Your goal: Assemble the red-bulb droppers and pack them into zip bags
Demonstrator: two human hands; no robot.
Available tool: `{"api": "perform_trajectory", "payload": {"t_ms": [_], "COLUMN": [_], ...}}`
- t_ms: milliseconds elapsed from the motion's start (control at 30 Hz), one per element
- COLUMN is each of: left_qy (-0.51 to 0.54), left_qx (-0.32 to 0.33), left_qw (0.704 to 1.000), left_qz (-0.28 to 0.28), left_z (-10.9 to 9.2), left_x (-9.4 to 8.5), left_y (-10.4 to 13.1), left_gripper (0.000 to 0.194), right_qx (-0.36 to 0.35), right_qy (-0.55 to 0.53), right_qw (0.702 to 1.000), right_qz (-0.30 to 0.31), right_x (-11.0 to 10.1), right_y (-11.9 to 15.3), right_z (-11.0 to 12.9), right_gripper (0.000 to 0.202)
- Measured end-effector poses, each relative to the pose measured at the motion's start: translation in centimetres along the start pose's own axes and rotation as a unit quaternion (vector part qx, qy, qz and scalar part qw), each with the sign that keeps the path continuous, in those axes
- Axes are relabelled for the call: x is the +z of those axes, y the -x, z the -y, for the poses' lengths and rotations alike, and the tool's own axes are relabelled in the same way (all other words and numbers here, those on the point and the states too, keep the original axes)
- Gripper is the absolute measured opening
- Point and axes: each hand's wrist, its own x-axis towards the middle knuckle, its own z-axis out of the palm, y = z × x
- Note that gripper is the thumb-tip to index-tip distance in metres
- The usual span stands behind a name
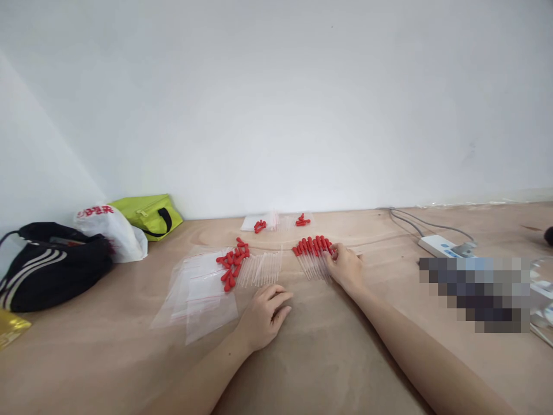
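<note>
My left hand [265,317] rests on the table with thumb and fingers apart and nothing between them. Just beyond it lie clear thin tubes [260,270] in a row, with a pile of loose red rubber bulbs [234,262] on their left. Clear zip bags [196,294] are spread left of the bulbs. My right hand [344,265] is at the right end of a row of clear droppers with red bulbs [311,246]. Its fingers are closed at the last dropper there; the fingertips partly hide what they hold.
Near the wall are more bags [254,222] with small red bulb groups. A black bag [56,265], a white plastic bag [114,233] and a green bag [151,216] stand left. A power strip [438,246] with cables and a blurred-out object [479,294] lie right.
</note>
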Motion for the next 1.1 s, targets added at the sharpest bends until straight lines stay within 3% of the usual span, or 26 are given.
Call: {"api": "perform_trajectory", "payload": {"t_ms": [133, 300, 433, 533, 633, 733, 867, 1100], "left_qy": [-0.072, -0.196, -0.295, -0.323, -0.270, -0.222, -0.210, -0.190], "left_qx": [-0.048, -0.133, -0.210, -0.283, -0.304, -0.270, -0.242, -0.230], "left_qw": [0.995, 0.966, 0.922, 0.896, 0.911, 0.935, 0.946, 0.952], "left_qz": [-0.050, -0.099, -0.137, -0.114, -0.073, -0.055, -0.052, -0.066], "left_z": [0.3, 1.4, 3.6, 6.2, 8.6, 9.7, 9.1, 5.9], "left_x": [0.0, -1.0, -2.8, -4.2, -4.7, -4.2, -2.9, -0.9], "left_y": [-0.4, -1.0, -1.0, -0.9, -0.9, -1.1, -1.6, -2.0], "left_gripper": [0.018, 0.017, 0.023, 0.036, 0.040, 0.039, 0.040, 0.040], "right_qx": [-0.091, -0.156, -0.178, -0.228, -0.279, -0.292, -0.283, -0.277], "right_qy": [-0.018, -0.035, -0.045, -0.053, -0.058, -0.065, -0.086, -0.084], "right_qw": [0.996, 0.986, 0.981, 0.968, 0.949, 0.940, 0.941, 0.945], "right_qz": [-0.013, 0.043, 0.066, 0.090, 0.133, 0.162, 0.163, 0.154], "right_x": [-0.1, 0.9, 2.2, 2.8, 3.1, 3.1, 2.6, 1.1], "right_y": [1.3, 3.5, 3.7, 3.2, 3.1, 3.3, 3.7, 4.7], "right_z": [1.8, 6.1, 8.9, 9.7, 9.7, 9.4, 8.6, 6.8], "right_gripper": [0.018, 0.020, 0.023, 0.035, 0.037, 0.034, 0.033, 0.025]}}
